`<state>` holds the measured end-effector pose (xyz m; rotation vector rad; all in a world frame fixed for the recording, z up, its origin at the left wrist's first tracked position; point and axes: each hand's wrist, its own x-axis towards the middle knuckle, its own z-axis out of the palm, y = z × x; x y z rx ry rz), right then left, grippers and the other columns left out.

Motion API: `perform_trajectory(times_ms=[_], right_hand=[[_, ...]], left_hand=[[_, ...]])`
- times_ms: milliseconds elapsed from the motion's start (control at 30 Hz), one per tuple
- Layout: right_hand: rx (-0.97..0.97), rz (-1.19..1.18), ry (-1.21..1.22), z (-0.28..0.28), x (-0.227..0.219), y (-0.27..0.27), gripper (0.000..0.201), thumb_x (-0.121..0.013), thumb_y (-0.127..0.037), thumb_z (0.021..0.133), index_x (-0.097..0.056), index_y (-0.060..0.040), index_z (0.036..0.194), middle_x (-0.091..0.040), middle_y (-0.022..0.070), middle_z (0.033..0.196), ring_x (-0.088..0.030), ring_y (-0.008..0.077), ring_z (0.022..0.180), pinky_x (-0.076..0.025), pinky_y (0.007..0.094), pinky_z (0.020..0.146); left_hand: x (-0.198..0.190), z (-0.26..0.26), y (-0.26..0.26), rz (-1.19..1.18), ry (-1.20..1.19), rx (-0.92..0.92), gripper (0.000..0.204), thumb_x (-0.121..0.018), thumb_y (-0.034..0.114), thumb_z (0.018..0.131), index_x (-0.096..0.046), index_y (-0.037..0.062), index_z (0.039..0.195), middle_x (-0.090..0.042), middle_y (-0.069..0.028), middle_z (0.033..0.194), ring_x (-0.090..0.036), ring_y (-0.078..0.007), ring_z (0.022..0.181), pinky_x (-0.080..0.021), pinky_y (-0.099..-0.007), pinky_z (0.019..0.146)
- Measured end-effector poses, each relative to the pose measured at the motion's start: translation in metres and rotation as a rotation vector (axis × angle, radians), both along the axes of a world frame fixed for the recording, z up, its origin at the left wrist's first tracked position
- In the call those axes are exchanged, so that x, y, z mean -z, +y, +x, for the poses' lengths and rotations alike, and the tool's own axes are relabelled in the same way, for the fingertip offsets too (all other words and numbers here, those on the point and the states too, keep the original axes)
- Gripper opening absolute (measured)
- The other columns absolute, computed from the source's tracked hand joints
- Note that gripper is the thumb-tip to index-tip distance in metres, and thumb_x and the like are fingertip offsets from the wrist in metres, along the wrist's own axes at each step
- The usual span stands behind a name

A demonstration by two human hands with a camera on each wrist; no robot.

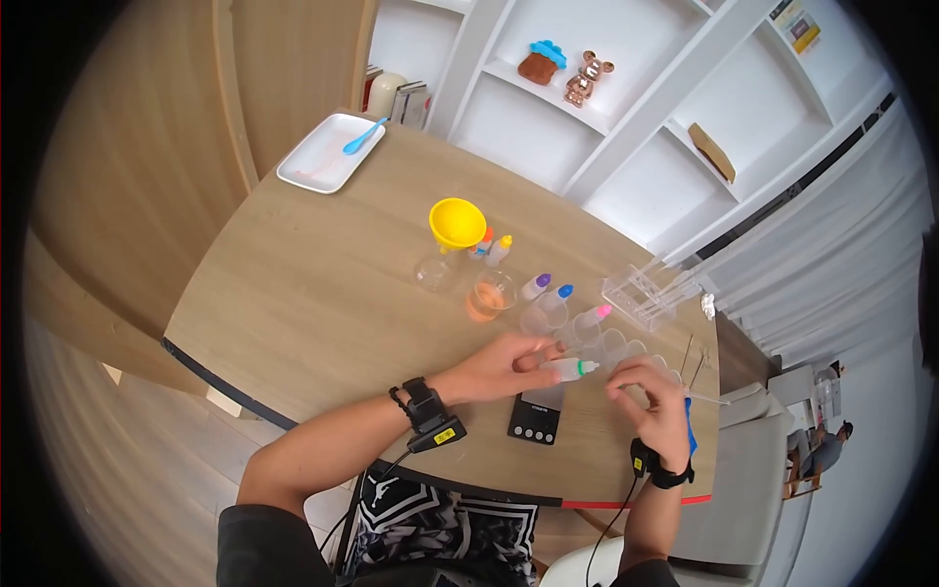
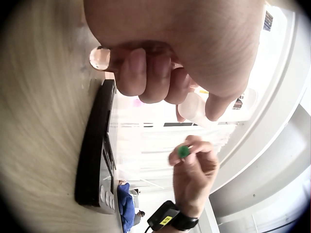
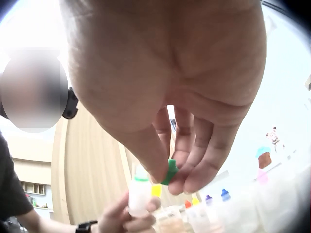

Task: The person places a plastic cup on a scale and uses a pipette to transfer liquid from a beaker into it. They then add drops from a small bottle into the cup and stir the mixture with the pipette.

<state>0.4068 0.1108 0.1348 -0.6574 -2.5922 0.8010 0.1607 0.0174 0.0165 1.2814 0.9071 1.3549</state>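
Note:
My left hand (image 1: pixel 501 372) holds a small translucent dropper bottle (image 1: pixel 565 370) with a green ring at its neck and its white nozzle uncovered. In the left wrist view, the curled lower fingers also hold a clear, round-ended tube (image 2: pixel 100 58), much of it hidden in the palm. To the right of the bottle, my right hand (image 1: pixel 653 399) pinches a green cap (image 3: pixel 170 172) between thumb and fingertips, apart from the nozzle. Below the left hand, a black digital scale (image 1: pixel 535 421) lies on the table.
A yellow funnel (image 1: pixel 457 223) sits over a clear container, beside a cup of orange liquid (image 1: pixel 486 301). Capped dropper bottles and several clear cups (image 1: pixel 544 318) line the table's middle. A clear rack (image 1: pixel 641 295) stands at the right, a white tray (image 1: pixel 318 176) with a blue spoon far left.

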Motion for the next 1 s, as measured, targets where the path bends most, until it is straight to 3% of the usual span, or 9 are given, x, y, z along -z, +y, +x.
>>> perform_trajectory(times_ms=[100, 300, 533, 633, 733, 833, 1000], right_hand=[[-0.004, -0.001, 0.165, -0.017, -0.020, -0.003, 0.023, -0.078, 0.012, 0.076, -0.072, 0.0014, 0.096, -0.068, 0.0126, 0.102, -0.067, 0.0269, 0.095, -0.053, 0.0344, 0.086], [-0.105, 0.171, 0.003, -0.057, -0.035, -0.004, 0.025, -0.077, 0.008, 0.080, -0.074, -0.0039, 0.101, -0.072, 0.0103, 0.105, -0.071, 0.0307, 0.096, -0.056, 0.0381, 0.083], [-0.209, 0.139, 0.011, -0.066, -0.038, 0.007, 0.026, -0.081, 0.005, 0.078, -0.073, -0.0023, 0.102, -0.072, 0.0116, 0.099, -0.071, 0.0307, 0.087, -0.057, 0.0383, 0.078], [-0.134, 0.074, -0.060, -0.064, -0.036, 0.006, 0.017, -0.083, -0.005, 0.083, -0.073, -0.0032, 0.097, -0.071, 0.0116, 0.085, -0.069, 0.0296, 0.073, -0.056, 0.0381, 0.070], [-0.107, 0.301, -0.181, -0.060, -0.033, 0.009, 0.021, -0.080, -0.025, 0.090, -0.074, -0.0054, 0.090, -0.067, 0.0108, 0.072, -0.065, 0.0294, 0.062, -0.052, 0.0392, 0.060], [-0.107, 0.497, -0.236, -0.062, -0.019, 0.011, 0.033, -0.074, -0.040, 0.094, -0.074, -0.0079, 0.087, -0.065, 0.0101, 0.066, -0.064, 0.0306, 0.060, -0.047, 0.0405, 0.056], [-0.107, 0.413, -0.096, -0.054, -0.025, 0.021, 0.031, -0.072, -0.038, 0.095, -0.074, -0.0083, 0.089, -0.066, 0.0106, 0.070, -0.063, 0.0326, 0.063, -0.047, 0.0431, 0.058]], left_hand=[[-0.001, -0.001, 0.000, -0.025, 0.002, 0.001, 0.030, -0.074, 0.023, 0.100, -0.067, 0.0020, 0.121, -0.032, 0.0114, 0.069, -0.028, -0.0020, 0.065, -0.025, -0.0241, 0.059], [0.006, 0.001, 0.002, 0.056, -0.038, -0.083, 0.029, -0.072, 0.023, 0.102, -0.066, 0.0030, 0.121, -0.036, 0.0114, 0.069, -0.031, -0.0011, 0.063, -0.024, -0.0238, 0.056], [0.000, -0.005, 0.001, -0.009, -0.033, -0.055, 0.026, -0.071, 0.020, 0.103, -0.068, 0.0025, 0.121, -0.033, 0.0107, 0.073, -0.028, -0.0023, 0.067, -0.026, -0.0241, 0.059], [0.003, -0.004, -0.001, 0.004, -0.023, -0.060, 0.023, -0.071, 0.020, 0.103, -0.067, 0.0026, 0.117, -0.031, 0.0100, 0.071, -0.028, -0.0025, 0.065, -0.026, -0.0246, 0.057], [0.013, 0.002, 0.004, 0.019, -0.011, -0.061, 0.022, -0.070, 0.019, 0.103, -0.069, 0.0020, 0.117, -0.031, 0.0102, 0.070, -0.029, -0.0024, 0.065, -0.026, -0.0247, 0.058], [0.017, -0.001, 0.003, 0.032, 0.013, -0.039, 0.024, -0.070, 0.018, 0.103, -0.069, 0.0013, 0.120, -0.034, 0.0109, 0.072, -0.031, -0.0016, 0.066, -0.027, -0.0240, 0.059], [0.009, -0.004, -0.003, -0.098, -0.062, -0.006, 0.025, -0.069, 0.018, 0.104, -0.068, 0.0019, 0.123, -0.050, 0.0117, 0.078, -0.035, 0.0007, 0.066, -0.026, -0.0217, 0.059]])
